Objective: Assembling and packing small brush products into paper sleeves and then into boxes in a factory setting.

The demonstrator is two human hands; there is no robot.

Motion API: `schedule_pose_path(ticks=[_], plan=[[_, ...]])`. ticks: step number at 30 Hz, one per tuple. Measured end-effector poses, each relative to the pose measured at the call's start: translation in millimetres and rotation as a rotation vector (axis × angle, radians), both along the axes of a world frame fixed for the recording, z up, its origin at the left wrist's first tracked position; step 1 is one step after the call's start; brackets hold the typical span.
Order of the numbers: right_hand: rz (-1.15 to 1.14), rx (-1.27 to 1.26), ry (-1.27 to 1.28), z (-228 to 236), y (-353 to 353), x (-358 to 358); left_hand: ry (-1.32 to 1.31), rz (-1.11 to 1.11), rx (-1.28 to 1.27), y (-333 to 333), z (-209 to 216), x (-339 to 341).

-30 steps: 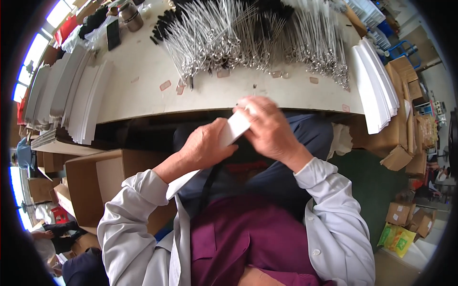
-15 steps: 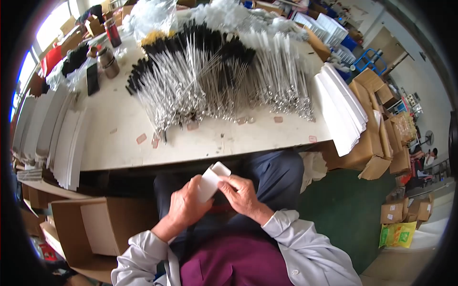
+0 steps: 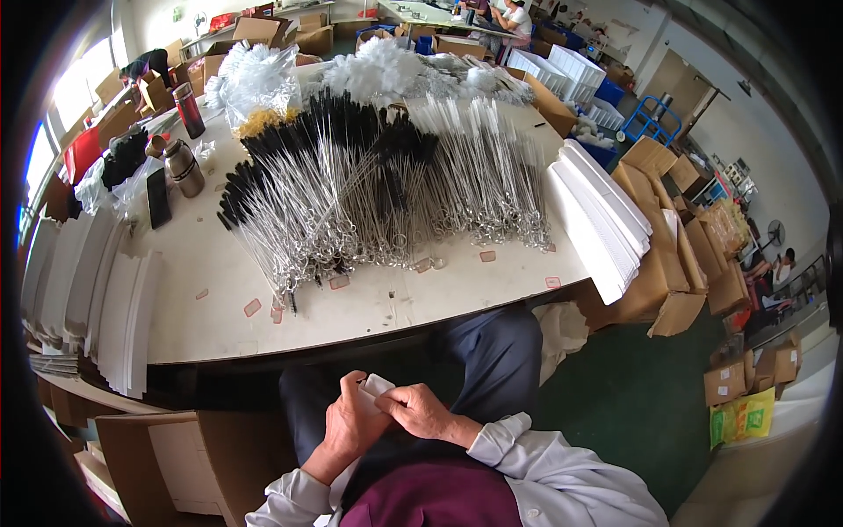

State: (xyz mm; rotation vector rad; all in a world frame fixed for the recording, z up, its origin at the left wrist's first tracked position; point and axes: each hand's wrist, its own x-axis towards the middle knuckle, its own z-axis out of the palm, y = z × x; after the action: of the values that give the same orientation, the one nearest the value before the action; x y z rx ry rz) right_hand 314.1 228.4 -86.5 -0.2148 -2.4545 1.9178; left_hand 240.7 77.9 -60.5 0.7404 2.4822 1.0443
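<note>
Two hands work on one white folded piece, held above the lap and just short of the near edge of the worktop. The left hand is wrapped around the body of the piece; the right hand pinches its upper end between thumb and fingers. Possible faults: excess thumb pressure may crease or crush the end, since the piece appears to be thin card; a loosened left hand may let it slip down between the legs, as no surface supports it there. On the worktop, the wire-stemmed brushes lie in a loose heap with looped ends toward the person; a snagged loop could drag neighbouring brushes out of line. Containers: an open carton stands below the worktop on the left, with a pale panel against its inner side; the remaining contents cannot be determined. A second carton, at the right end, has its flaps spread and its interior hidden. A clear plastic bag behind the brushes bulges with whitish material, not identifiable. A metal flask stands at the left; its contents are not visible.
</note>
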Motion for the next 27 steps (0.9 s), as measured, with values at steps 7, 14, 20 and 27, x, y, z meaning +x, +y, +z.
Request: schedule_pose_path(ticks=[7, 14, 20, 27], plan=[[-0.012, 0.073, 0.040, -4.8, -4.7, 5.7, 0.063, 0.077, 0.032, -2.2, -9.7, 8.1], [-0.183, -0.105, 0.120, -2.5, -19.8, 9.8, 0.070, 0.074, 0.076, -4.3, -16.6, 9.3], [-0.147, -0.159, -0.022, -20.1, -13.3, 8.6, 0.188, 0.046, 0.071, -1.6, -24.6, 10.7], [-0.032, 0.401, 0.313, 1.2, -14.4, 11.1, 0.088, 0.140, 0.050, -8.6, -24.7, 22.3]])
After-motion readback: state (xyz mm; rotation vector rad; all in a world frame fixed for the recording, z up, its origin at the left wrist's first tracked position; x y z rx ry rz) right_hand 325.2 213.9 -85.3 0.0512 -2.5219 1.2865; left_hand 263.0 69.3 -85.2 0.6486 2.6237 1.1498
